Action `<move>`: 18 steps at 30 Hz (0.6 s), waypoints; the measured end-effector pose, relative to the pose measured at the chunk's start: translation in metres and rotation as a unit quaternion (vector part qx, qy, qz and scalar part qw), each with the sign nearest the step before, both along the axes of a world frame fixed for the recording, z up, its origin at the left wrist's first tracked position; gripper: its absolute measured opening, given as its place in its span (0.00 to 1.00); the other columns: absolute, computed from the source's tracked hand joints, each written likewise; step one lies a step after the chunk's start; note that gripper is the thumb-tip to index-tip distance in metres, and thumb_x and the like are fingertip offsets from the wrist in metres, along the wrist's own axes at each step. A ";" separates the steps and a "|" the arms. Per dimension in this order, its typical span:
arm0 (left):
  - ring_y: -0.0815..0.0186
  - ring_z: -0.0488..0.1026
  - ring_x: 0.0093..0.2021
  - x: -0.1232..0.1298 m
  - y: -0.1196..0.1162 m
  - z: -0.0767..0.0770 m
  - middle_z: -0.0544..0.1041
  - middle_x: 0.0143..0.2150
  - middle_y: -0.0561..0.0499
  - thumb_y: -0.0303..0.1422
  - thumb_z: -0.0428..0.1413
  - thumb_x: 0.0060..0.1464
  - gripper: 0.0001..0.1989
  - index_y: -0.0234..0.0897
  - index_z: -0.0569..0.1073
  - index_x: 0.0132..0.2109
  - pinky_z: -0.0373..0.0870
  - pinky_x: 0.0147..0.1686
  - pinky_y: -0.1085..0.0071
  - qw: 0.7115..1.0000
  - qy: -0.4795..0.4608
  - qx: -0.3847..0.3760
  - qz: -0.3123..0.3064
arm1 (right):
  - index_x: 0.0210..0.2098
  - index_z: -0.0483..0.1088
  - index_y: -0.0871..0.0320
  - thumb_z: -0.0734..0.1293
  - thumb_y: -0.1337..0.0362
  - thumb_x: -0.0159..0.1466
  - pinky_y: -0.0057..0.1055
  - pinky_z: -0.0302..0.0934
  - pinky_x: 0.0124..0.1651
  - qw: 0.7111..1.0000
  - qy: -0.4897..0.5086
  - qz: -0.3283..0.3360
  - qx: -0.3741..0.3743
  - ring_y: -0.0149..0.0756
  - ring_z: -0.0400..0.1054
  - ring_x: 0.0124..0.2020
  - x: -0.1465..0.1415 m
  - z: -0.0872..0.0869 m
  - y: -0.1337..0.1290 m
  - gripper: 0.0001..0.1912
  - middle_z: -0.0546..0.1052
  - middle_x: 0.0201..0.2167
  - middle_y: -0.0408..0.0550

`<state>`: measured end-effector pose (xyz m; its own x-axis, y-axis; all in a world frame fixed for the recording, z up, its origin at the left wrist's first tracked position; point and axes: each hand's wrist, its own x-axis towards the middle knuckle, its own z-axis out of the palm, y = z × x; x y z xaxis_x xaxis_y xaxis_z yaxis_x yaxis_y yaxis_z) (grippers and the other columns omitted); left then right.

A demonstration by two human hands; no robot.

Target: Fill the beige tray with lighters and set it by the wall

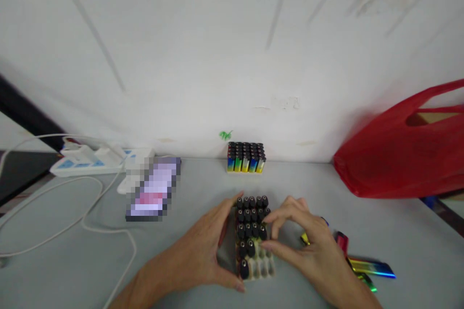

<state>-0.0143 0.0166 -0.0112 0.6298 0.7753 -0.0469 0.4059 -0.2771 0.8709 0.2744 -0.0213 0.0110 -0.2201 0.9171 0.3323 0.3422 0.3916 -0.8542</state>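
A pale tray (268,270) with rows of small round slots lies in front of me, and several black-capped pieces (248,230) stand in it. Slots at its near right hold nothing. My left hand (203,246) is spread along the tray's left side, thumb at the near edge and fingertips at the far left corner. Over the right side is my right hand (308,236), thumb and index finger apart beside the black caps, with nothing visible between them.
Behind the tray stands a block of colourful black-topped pieces (246,159) near the wall. Shiny coloured pieces (369,266) lie right of my right hand. A red bag (398,154) is at the right; a phone (154,190), power strip (87,166) and white cable (85,217) are left.
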 end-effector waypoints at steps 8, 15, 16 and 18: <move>0.29 0.59 0.86 0.002 0.001 0.003 0.61 0.88 0.35 0.47 0.86 0.44 0.75 0.47 0.54 0.89 0.52 0.86 0.34 1.000 0.013 -0.002 -0.004 | 0.41 0.83 0.46 0.74 0.48 0.79 0.47 0.63 0.56 0.988 -0.010 -0.156 -0.007 0.49 0.74 0.41 0.006 0.007 0.004 0.12 0.82 0.36 0.45; 0.29 0.61 0.85 0.001 0.000 0.002 0.61 0.88 0.34 0.47 0.87 0.43 0.78 0.48 0.51 0.90 0.53 0.86 0.34 1.000 0.011 0.000 0.000 | 0.41 0.82 0.49 0.73 0.40 0.72 0.48 0.65 0.47 0.953 -0.189 -0.232 -0.039 0.54 0.75 0.41 0.058 -0.004 0.024 0.20 0.83 0.39 0.52; 0.29 0.61 0.85 0.001 0.000 0.001 0.61 0.88 0.34 0.47 0.87 0.43 0.78 0.49 0.50 0.90 0.52 0.86 0.33 1.000 0.008 0.000 0.000 | 0.40 0.81 0.49 0.73 0.37 0.70 0.49 0.65 0.48 0.943 -0.219 -0.248 -0.037 0.56 0.75 0.42 0.069 -0.007 0.025 0.22 0.83 0.39 0.53; 0.29 0.60 0.86 0.000 0.000 0.001 0.59 0.89 0.35 0.47 0.87 0.43 0.78 0.50 0.50 0.90 0.50 0.86 0.32 1.000 0.004 -0.003 0.002 | 0.36 0.79 0.49 0.74 0.32 0.66 0.52 0.66 0.48 0.925 -0.267 -0.263 -0.057 0.60 0.77 0.42 0.093 -0.014 0.025 0.26 0.83 0.37 0.55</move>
